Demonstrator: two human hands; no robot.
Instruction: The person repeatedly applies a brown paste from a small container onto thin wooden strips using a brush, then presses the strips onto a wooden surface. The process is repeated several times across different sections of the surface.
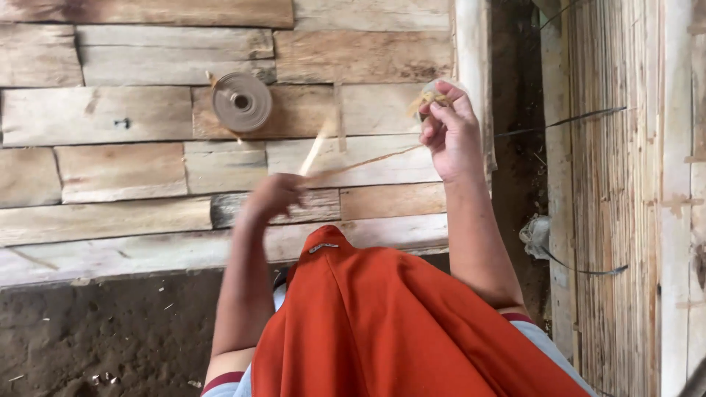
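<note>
From the head view, a rough pale wooden plank floor [132,169] ends at bare dark earth [95,323]; a split-bamboo wall [625,220] stands right. A flat coiled roll of tan strip [241,101] lies apart. The right hand [450,132] pinches a thin tan fibre strand [368,158]; the blurred left hand [276,195] closes around its other end.

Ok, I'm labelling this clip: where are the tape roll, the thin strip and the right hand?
tape roll [241,101], head view, on its flat coiled face.
thin strip [368,159], head view, mid-length between the hands.
right hand [450,132], head view, on its back.
</note>
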